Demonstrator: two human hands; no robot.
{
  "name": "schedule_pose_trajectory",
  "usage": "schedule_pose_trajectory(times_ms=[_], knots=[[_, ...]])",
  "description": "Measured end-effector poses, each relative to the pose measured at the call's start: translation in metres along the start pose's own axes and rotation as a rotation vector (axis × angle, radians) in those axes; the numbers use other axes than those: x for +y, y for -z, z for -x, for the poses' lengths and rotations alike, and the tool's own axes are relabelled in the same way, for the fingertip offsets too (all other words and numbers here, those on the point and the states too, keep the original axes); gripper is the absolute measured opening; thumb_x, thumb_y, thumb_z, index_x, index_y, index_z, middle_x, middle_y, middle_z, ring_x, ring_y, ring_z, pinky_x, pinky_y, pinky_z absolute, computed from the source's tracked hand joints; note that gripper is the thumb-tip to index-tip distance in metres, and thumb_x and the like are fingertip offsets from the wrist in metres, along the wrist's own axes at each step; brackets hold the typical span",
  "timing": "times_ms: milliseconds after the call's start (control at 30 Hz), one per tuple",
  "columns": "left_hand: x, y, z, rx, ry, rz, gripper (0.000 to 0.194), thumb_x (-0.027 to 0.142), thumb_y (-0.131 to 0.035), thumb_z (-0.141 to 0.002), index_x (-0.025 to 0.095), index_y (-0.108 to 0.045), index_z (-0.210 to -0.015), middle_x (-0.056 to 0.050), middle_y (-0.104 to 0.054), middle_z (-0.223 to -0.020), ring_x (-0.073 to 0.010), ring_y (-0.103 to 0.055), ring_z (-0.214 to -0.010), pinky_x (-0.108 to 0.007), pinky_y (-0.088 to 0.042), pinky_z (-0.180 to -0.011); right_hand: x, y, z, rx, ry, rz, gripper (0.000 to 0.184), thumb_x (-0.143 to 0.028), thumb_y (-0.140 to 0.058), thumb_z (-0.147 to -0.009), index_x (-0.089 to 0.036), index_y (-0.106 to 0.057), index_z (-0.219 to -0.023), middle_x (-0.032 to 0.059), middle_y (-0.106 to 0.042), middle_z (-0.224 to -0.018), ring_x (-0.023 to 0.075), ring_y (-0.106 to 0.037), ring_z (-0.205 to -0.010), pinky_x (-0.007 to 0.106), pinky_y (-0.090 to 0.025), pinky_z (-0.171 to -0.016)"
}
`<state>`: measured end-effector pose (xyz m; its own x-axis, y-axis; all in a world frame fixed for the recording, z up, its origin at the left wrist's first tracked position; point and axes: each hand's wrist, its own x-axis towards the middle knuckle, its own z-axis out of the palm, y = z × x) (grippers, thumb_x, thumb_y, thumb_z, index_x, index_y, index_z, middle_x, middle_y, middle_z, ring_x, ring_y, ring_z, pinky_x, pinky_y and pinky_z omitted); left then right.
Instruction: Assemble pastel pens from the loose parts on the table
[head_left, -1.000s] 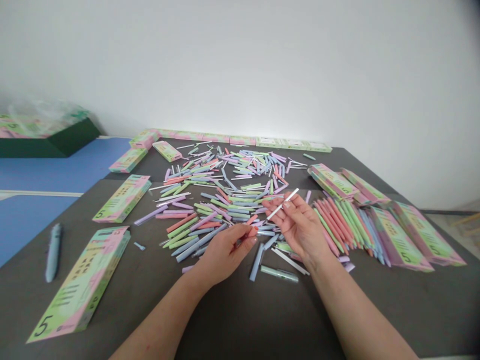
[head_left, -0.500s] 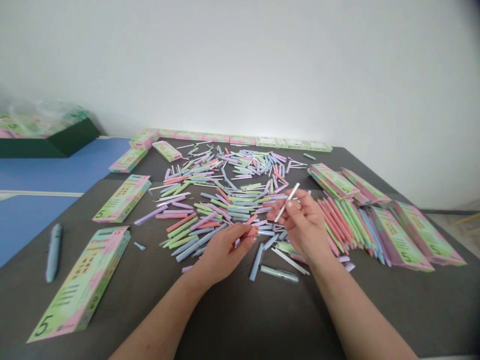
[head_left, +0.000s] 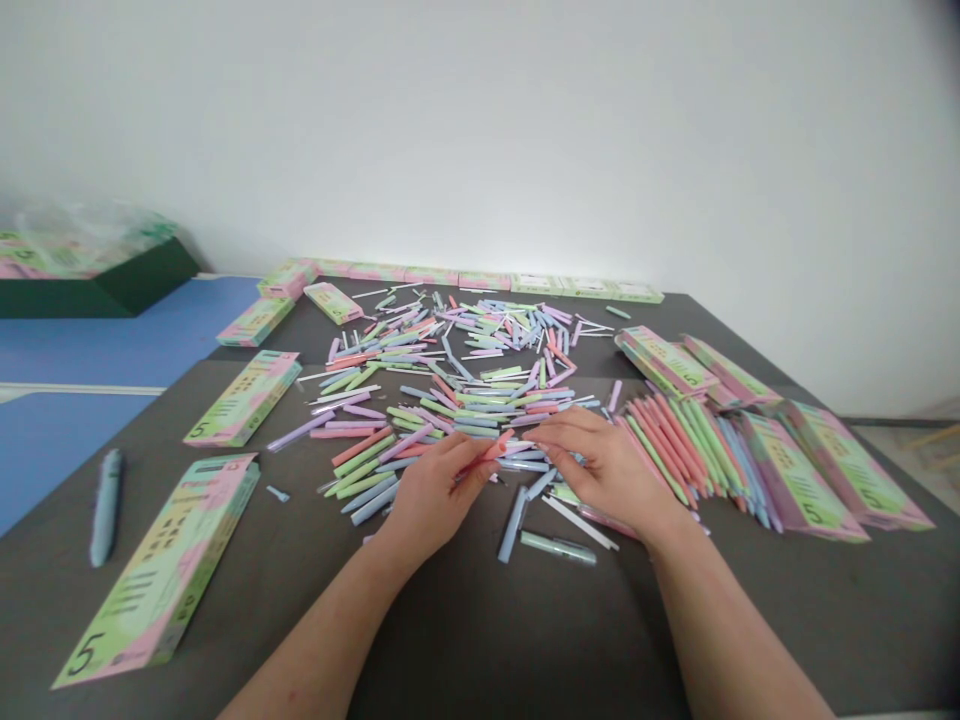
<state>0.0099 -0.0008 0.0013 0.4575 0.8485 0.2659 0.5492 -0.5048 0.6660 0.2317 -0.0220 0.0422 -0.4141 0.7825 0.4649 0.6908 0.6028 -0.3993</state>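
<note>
My left hand [head_left: 433,492] is closed on a short pink pen barrel [head_left: 496,449], held just above the dark table [head_left: 480,620]. My right hand [head_left: 609,462] lies palm down, its fingertips pinched at the barrel's open end. The thin white refill it holds is almost wholly hidden between the fingers and the barrel. Both hands meet at the near edge of a wide heap of pastel pen parts [head_left: 457,385] in pink, green, blue and lilac, mixed with white refills.
A row of assembled pens [head_left: 686,440] lies right of my right hand, beside flat pastel boxes [head_left: 802,470]. More boxes lie at the left [head_left: 161,560] [head_left: 244,398] and along the far edge [head_left: 480,280]. A blue pen [head_left: 105,505] lies far left. A green bin [head_left: 97,275] stands beyond.
My right hand has lowered from holding the white refill up in the air and turned palm down, bringing the refill to the end of the pink barrel. My left hand shifted slightly forward.
</note>
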Motion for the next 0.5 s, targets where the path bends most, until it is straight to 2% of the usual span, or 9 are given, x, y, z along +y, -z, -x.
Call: schedule_pose_trajectory(times_ms=[167,333,500], knots=[[0.003,0.0023,0.0018,-0.039,0.007,-0.063,0.026,0.037,-0.048,-0.093,0.025,-0.065,-0.108,-0.002,-0.065,-0.096,-0.0177,-0.058,-0.087,-0.027,-0.042,-0.072,-0.0007,-0.0029,-0.001,0.008,0.038,0.07,0.026,-0.011,-0.051,-0.088,-0.019,-0.069,-0.106,0.0079,-0.071,-0.103,0.0223,-0.06,-0.103,0.041,-0.047,-0.093],[0.0047,0.0036,0.0009,-0.035,0.027,-0.092,0.027,0.036,-0.047,-0.093,0.026,-0.065,-0.11,-0.001,-0.065,-0.095,-0.0169,-0.058,-0.086,-0.027,-0.042,-0.072,0.0013,0.003,-0.0002,0.04,0.06,0.073,0.024,-0.011,-0.052,-0.088,-0.019,-0.068,-0.103,0.0077,-0.071,-0.101,0.0215,-0.061,-0.1,0.04,-0.047,-0.09],[0.0048,0.0046,0.0003,-0.043,0.037,-0.134,0.026,0.036,-0.048,-0.093,0.027,-0.066,-0.11,0.0,-0.065,-0.093,-0.0164,-0.059,-0.084,-0.026,-0.041,-0.07,0.0011,0.0049,0.0003,-0.017,0.086,0.082,0.027,-0.007,-0.053,-0.084,-0.02,-0.069,-0.103,0.0053,-0.072,-0.099,0.0217,-0.06,-0.102,0.039,-0.045,-0.092]])
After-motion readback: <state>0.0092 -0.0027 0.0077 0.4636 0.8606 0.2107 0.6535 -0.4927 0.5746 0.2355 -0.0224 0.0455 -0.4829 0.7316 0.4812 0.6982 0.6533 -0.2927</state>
